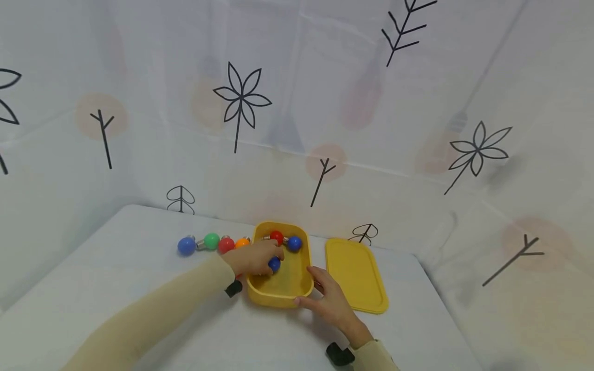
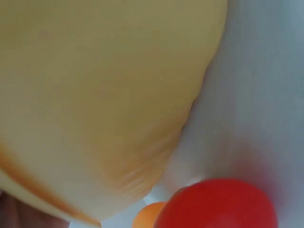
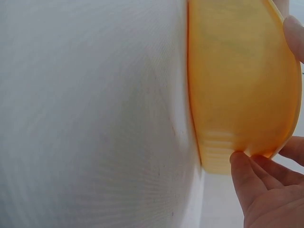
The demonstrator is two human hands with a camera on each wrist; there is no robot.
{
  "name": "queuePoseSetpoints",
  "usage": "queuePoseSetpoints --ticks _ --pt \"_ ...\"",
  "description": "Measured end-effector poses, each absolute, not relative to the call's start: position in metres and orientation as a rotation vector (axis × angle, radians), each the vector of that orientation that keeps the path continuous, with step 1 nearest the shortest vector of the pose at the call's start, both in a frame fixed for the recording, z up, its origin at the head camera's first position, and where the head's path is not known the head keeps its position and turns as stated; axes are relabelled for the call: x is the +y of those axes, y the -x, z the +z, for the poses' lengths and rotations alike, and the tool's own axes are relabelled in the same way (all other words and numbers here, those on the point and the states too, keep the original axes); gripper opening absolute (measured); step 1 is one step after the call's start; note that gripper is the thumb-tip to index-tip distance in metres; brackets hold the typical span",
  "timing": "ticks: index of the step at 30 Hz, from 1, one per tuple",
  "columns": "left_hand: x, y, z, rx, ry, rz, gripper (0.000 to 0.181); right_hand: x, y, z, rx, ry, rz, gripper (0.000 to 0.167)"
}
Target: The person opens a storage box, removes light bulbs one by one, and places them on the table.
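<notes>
A yellow plastic box [image 1: 271, 300] stands uncovered on the white table. My left hand [image 1: 257, 256] reaches over its left side, fingers curled down around a small blue light bulb [image 1: 275, 264]; the bulb's base is hidden. Farther back inside the box lie a red bulb [image 1: 277, 236] and another blue bulb [image 1: 294, 243]. My right hand [image 1: 330, 301] grips the box at its near right corner. In the right wrist view, its fingers [image 3: 244, 173] press the box wall [image 3: 237, 85]. The left wrist view is mostly filled by the box's outer wall [image 2: 95, 95].
Left of the box, a row of bulbs lies on the table: blue [image 1: 186, 246], green [image 1: 212, 241], red [image 1: 226, 245] and orange [image 1: 242, 242]. Another red bulb [image 2: 218, 206] lies close beside the box. The flat yellow lid [image 1: 356, 275] lies to its right. Printed cloth [image 1: 297, 103] hangs behind.
</notes>
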State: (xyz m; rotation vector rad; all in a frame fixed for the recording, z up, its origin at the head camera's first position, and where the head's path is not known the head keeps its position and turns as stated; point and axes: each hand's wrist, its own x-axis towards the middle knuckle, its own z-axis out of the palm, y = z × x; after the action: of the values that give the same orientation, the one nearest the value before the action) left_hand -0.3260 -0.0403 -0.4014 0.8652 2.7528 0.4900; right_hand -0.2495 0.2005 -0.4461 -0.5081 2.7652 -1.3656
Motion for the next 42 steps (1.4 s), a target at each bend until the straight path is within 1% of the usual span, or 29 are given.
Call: queuePoseSetpoints --ticks 16,22,26,32,37,42 --pt "-0.037 0.324 -0.406 2.759 -0.894 0.523 0.041 0.2 0.249 -0.446 2.766 0.5 -1.373 0.085" --pt "-0.039 0.32 -0.395 2.781 -0.887 0.614 0.044 0.201 0.25 -0.447 2.778 0.514 -1.353 0.087" --pt "-0.043 0.318 -0.384 2.828 -0.913 0.663 0.039 0.2 0.25 -0.445 2.782 0.51 -1.349 0.087" --pt "-0.059 0.311 -0.373 2.902 -0.936 0.785 0.037 0.199 0.25 -0.445 2.79 0.491 -1.333 0.088" --pt "-0.079 0.297 -0.364 2.939 -0.903 0.929 0.036 0.198 0.249 -0.443 2.78 0.472 -1.337 0.089" --pt "-0.102 0.285 -0.366 2.976 -0.869 1.019 0.037 0.198 0.249 -0.444 2.769 0.46 -1.356 0.088"
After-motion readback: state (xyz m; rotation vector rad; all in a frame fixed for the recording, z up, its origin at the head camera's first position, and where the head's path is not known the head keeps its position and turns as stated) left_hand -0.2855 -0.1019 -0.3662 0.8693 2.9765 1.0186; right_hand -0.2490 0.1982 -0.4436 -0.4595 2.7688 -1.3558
